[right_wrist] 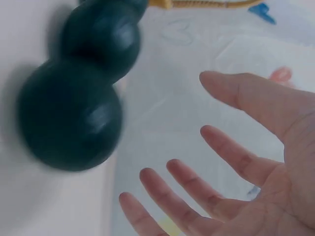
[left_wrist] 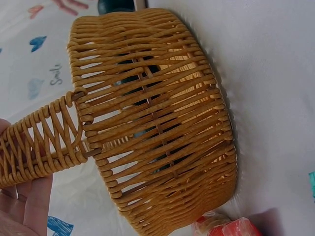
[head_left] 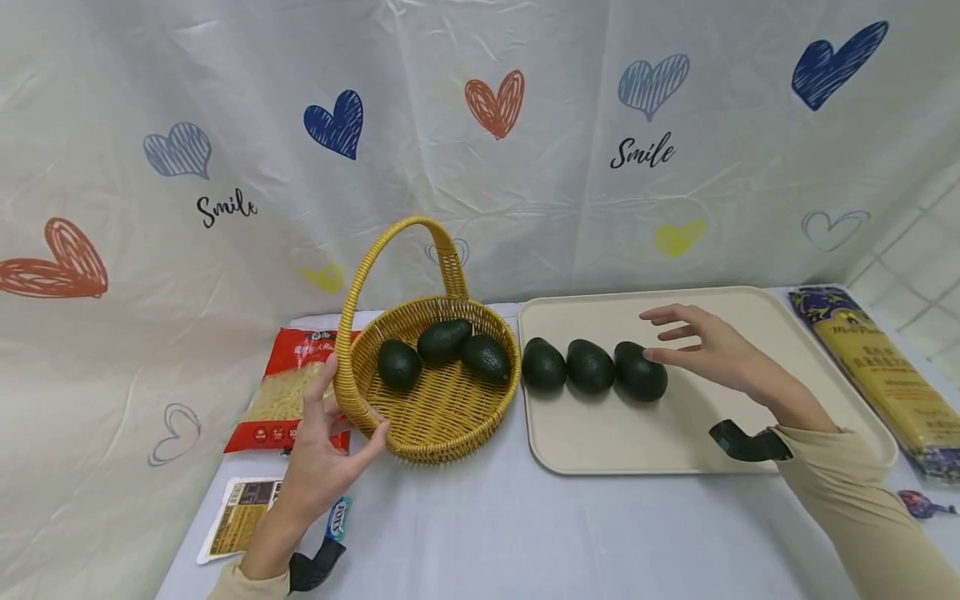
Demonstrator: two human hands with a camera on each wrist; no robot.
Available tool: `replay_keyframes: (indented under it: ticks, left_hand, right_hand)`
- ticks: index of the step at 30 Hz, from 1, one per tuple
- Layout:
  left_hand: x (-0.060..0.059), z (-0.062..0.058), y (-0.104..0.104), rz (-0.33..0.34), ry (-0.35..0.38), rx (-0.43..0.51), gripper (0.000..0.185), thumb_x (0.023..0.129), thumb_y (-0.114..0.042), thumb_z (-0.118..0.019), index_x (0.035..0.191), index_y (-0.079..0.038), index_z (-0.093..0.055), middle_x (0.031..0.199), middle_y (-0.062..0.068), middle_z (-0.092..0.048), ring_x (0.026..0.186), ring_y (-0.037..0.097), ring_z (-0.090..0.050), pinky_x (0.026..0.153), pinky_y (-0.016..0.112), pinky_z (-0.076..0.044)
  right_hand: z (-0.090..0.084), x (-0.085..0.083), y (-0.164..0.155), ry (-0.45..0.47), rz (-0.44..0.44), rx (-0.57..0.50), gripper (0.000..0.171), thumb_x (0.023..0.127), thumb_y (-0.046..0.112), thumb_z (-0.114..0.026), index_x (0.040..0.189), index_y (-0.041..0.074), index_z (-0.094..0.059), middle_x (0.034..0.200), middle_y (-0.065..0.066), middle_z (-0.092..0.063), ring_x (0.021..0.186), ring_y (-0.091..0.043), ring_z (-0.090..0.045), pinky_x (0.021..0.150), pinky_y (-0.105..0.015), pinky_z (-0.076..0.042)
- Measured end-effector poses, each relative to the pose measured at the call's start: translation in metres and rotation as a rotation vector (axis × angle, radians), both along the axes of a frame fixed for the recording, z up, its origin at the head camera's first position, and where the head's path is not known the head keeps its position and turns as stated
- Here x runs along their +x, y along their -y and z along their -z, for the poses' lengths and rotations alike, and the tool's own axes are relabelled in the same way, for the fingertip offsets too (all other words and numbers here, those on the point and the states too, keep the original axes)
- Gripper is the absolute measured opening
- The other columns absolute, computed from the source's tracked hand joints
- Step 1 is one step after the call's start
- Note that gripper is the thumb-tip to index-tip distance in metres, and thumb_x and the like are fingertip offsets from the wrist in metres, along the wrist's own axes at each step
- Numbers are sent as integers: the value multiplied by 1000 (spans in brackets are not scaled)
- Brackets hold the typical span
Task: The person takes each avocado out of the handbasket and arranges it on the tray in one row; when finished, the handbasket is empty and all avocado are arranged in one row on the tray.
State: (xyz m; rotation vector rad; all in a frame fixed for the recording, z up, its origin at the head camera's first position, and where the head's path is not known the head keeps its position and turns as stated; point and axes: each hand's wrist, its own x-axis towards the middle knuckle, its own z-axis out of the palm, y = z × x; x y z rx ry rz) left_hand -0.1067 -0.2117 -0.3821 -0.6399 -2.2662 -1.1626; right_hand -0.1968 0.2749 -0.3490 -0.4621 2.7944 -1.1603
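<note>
My left hand holds a yellow wicker basket by the lower part of its tall handle, thumb on the near side. The left wrist view shows fingers behind the woven handle. Three dark green avocados lie in the basket, one of them near its left wall. Three more stand in a row on a beige tray, right beside the basket. My right hand hovers at the rightmost avocado, fingers spread, with nothing in its grasp in the right wrist view.
Left of the basket lie a red pasta bag, a flat brown-and-white packet and a small blue wrapper. A long yellow and purple package lies past the tray, near a small wrapped candy. A heart-printed curtain hangs behind.
</note>
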Motion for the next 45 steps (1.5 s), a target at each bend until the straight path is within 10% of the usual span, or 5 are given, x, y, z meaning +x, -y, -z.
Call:
replay_keyframes:
  ticks: [13,26,45]
  left_hand:
    - [0,1,-1,-7,10,5,112,74,19,-82,163,-7,-20,129,28,-65,114,-9,-58,88,9,-52]
    - [0,1,-2,-1,-4,-1,111,73,18,-83,163,-6,-21,118,24,-71,104,5,-68,86,10,-53]
    - [1,0,0,-28,-1,-22,112,74,17,-83,163,-6,-21,121,25,-70,106,9,-69,88,9,-52]
  right_hand:
    - [-36,-7,104,-152,-235,-105,39,98,11,-74,134,2,-63,137,-20,-56,124,-40,-60,103,-58,-53]
    - [-2,-32,187,-143,-468,-106,34,98,8,-73,130,1,-66,127,-22,-56,119,-40,-57,101,-55,-53]
    - [18,-40,218,-186,-483,143,33,100,6,-70,132,2,-67,138,-20,-50,125,-36,-57,105,-48,-50]
